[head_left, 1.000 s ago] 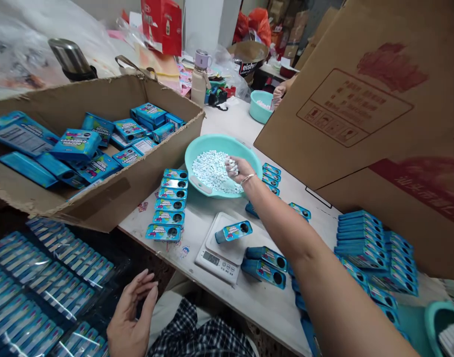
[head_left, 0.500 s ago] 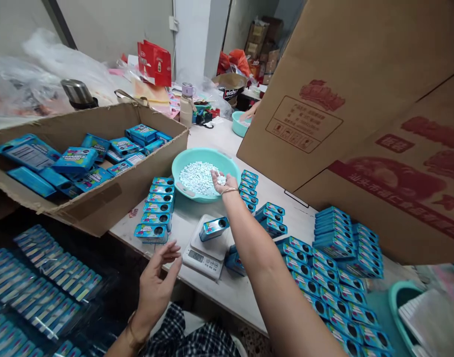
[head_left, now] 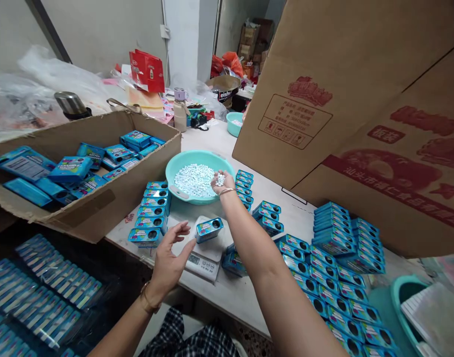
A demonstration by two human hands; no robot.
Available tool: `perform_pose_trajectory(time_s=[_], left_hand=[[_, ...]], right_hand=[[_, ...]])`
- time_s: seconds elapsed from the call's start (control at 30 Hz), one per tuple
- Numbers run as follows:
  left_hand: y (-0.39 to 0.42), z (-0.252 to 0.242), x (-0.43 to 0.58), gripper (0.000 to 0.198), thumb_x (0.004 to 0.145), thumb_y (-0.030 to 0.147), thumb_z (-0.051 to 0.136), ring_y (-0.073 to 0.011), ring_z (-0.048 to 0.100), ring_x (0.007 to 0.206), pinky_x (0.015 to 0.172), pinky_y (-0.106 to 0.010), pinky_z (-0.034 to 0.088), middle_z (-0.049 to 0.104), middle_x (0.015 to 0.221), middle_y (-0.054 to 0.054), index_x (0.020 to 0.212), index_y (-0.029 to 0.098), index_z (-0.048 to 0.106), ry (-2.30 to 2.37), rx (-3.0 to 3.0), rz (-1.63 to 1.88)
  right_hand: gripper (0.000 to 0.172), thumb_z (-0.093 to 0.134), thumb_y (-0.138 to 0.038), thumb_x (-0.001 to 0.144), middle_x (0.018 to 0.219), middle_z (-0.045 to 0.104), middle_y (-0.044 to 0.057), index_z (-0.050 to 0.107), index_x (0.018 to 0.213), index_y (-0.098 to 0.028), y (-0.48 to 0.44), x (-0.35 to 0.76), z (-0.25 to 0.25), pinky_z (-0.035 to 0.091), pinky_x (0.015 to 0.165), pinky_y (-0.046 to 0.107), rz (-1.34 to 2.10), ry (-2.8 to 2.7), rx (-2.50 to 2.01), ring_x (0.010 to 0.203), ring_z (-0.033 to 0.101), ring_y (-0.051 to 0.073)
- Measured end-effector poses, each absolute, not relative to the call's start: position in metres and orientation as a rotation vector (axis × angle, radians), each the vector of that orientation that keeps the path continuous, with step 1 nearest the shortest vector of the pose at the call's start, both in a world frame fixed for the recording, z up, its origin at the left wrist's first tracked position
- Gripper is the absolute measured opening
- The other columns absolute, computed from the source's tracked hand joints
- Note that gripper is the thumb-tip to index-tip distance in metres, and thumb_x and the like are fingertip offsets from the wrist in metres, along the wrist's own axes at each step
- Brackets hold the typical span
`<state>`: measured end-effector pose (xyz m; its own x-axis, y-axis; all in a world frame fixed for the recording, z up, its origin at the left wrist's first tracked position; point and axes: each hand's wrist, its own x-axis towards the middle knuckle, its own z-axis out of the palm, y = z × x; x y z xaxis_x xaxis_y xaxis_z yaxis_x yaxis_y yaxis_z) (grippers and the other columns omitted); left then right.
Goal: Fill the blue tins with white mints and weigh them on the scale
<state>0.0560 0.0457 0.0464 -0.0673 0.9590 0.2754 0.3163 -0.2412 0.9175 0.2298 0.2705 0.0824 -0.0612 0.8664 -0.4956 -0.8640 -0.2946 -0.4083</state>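
My right hand (head_left: 222, 183) is cupped over the right side of a turquoise basin (head_left: 178, 158), holding a small heap of white candies (head_left: 220, 179) in its palm. More white candies (head_left: 196, 179) fill the basin. My left hand (head_left: 171, 258) reaches beside a white digital scale (head_left: 201, 267), fingers apart and nothing in them. On the scale's plate stands one blue tin (head_left: 209, 229) with a round dark opening on top. The left fingertips are close to this tin; whether they touch it I cannot tell.
An open carton (head_left: 111, 208) of jumbled blue tins stands left. Rows of tins (head_left: 148, 218) flank the basin, and many more tins (head_left: 334, 277) stand right. A large cardboard box (head_left: 323, 64) walls the back right. Packed tins (head_left: 52, 292) lie lower left; a turquoise bucket (head_left: 394, 292) stands lower right.
My left hand has moved up and right, closer to the tin on the scale. My right hand has gathered candies in its cupped palm, still over the basin. The view has shifted slightly.
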Motion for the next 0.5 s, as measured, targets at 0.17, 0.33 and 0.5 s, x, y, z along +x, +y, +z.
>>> perform_pose_trajectory(time_s=[0.17, 0.33, 0.5], left_hand=[[0.073, 0.054, 0.073, 0.064, 0.077, 0.032, 0.073, -0.0259, 0.049, 0.124, 0.106, -0.042, 0.041, 0.053, 0.132, -0.009, 0.135, 0.025, 0.046, 1.345, 2.005, 1.149], [0.1, 0.054, 0.093, 0.056, 0.074, 0.034, 0.076, -0.0279, 0.055, 0.111, 0.096, -0.043, 0.046, 0.061, 0.118, -0.009, 0.123, 0.022, 0.054, 1.354, 2.168, 1.006], [0.106, 0.05, 0.101, 0.035, 0.074, 0.03, 0.075, -0.0236, 0.06, 0.098, 0.085, -0.036, 0.049, 0.064, 0.102, -0.005, 0.106, 0.023, 0.061, 1.317, 2.112, 0.932]], right_hand=[[0.023, 0.049, -0.038, 0.093, 0.057, 0.045, -0.008, 0.048, 0.078, -0.021, 0.225, 0.245, 0.103, 0.025, 0.031, 0.011, 1.735, -0.182, -0.739, 0.036, 0.03, 0.004], [0.016, 0.054, -0.034, 0.091, 0.06, 0.046, -0.008, 0.05, 0.082, -0.021, 0.166, 0.246, 0.1, 0.023, 0.033, 0.011, 1.591, -0.317, -0.741, 0.037, 0.03, 0.003], [0.016, 0.063, -0.033, 0.084, 0.065, 0.049, -0.007, 0.053, 0.087, -0.021, 0.139, 0.229, 0.087, 0.032, 0.039, 0.014, 1.366, -0.428, -0.782, 0.043, 0.036, 0.003]])
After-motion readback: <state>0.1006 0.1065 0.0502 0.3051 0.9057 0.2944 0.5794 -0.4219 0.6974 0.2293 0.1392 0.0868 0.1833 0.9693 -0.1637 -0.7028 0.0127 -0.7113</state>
